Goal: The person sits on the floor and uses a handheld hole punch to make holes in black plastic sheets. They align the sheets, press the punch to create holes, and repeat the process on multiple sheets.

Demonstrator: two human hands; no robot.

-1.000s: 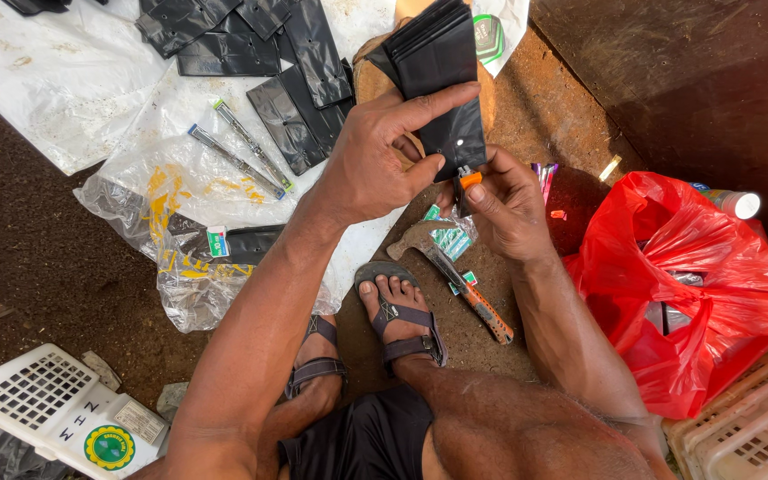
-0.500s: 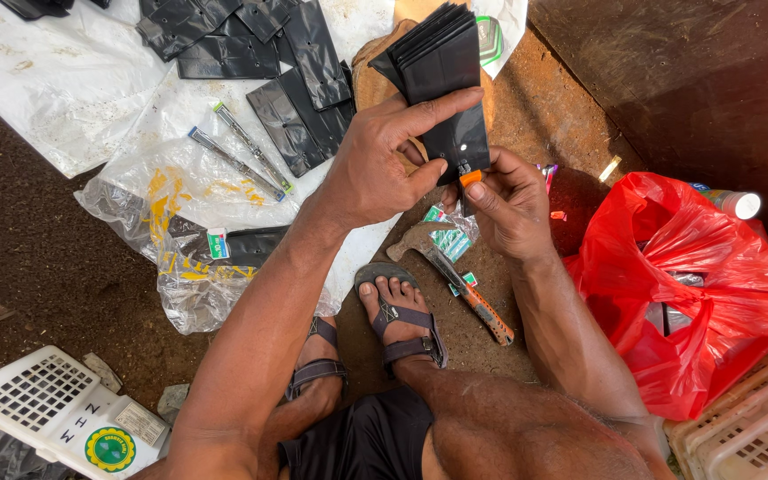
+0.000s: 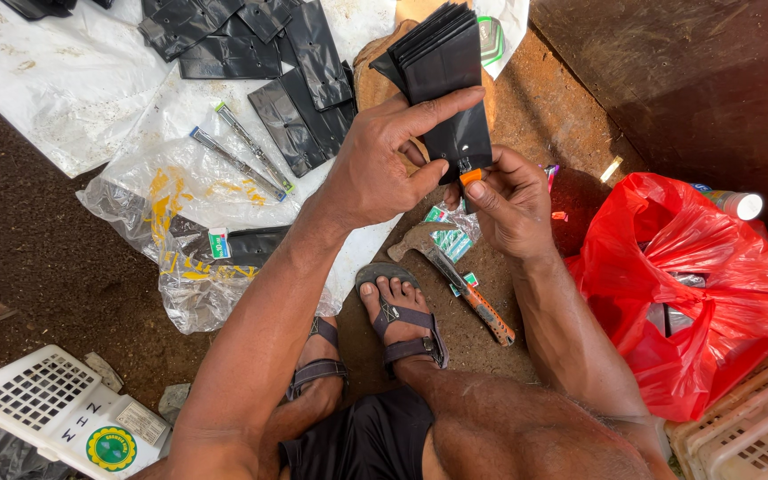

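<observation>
Stack of black plastic sheets [image 3: 444, 67]: fanned bundle, held up over the ground, above the hammer [image 3: 457, 277]. Long axis runs away from me, lower end toward my hands, upper end fanned out.

Left hand [image 3: 375, 169]: clenched on stack's lower left edge, thumb across the front sheet, fingers behind. Carries the weight; nearer hand to the bundle's middle.

Right hand [image 3: 513, 209]: just below-right of stack's bottom end, fingers pinched on a small orange-tipped tool [image 3: 470, 175]; the tip touches the bottom edge of the front sheet. I can't tell what kind of tool, mostly hidden.

Key relation: stack lies straight up from the right-hand pinch, the tip meeting the sheet at its lower end.

Nearby, ref. hammer: loose black sheets [image 3: 300, 98] up-left on white sheeting [image 3: 55, 80]; two pens or markers [image 3: 246, 160] left; clear bag [image 3: 180, 231] left; red plastic bag [image 3: 695, 284] right; white crate [image 3: 37, 400] down-left; sandalled foot [image 3: 402, 316] just below.
</observation>
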